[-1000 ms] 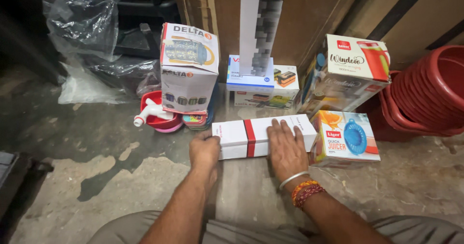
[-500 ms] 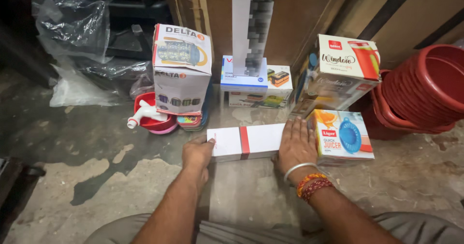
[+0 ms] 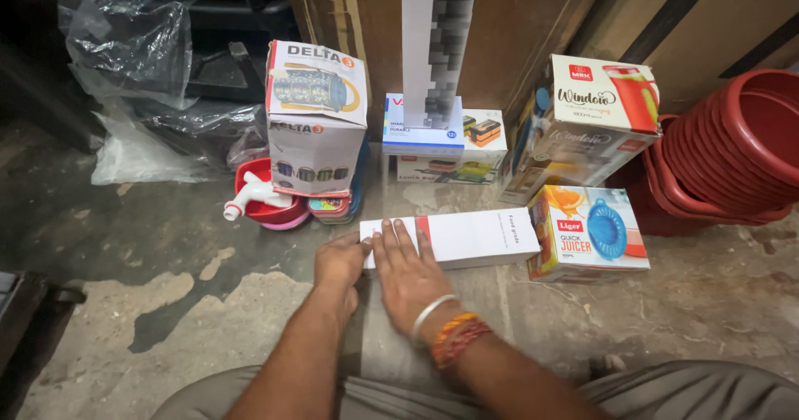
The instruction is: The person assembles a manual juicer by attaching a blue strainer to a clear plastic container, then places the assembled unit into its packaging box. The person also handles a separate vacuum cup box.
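On the far left a crumpled plastic sheet [image 3: 133,70] lies against the dark wall, well apart from the hands. Next comes a white tap [image 3: 248,197] resting on a red bowl [image 3: 279,206], with a tall printed carton [image 3: 316,120] standing just behind them. The left hand [image 3: 337,262] is loosely curled, knuckles up, its fingertips against the near left corner of the long white box [image 3: 466,235], which lies flat on the concrete floor [image 3: 166,303]. The right hand [image 3: 408,270] lies flat and open, fingers spread over the box's left end beside its red band; neither hand grips the box, both only press on it.

With both hands at one end, a push could swing the far end round into the orange juicer box [image 3: 587,233], which it already touches, and shove that against the stack of red tubs [image 3: 732,145]. A shove leftward might knock the tap off its bowl. The rough, patchy floor could also scuff the white card or snag a corner.

Against half a second ago, the right hand has moved from the box's right end to its left, so the hands now sit side by side. The red band, then near the middle, now shows closer to the left end, so the box seems to have slid rightward to meet the juicer box.
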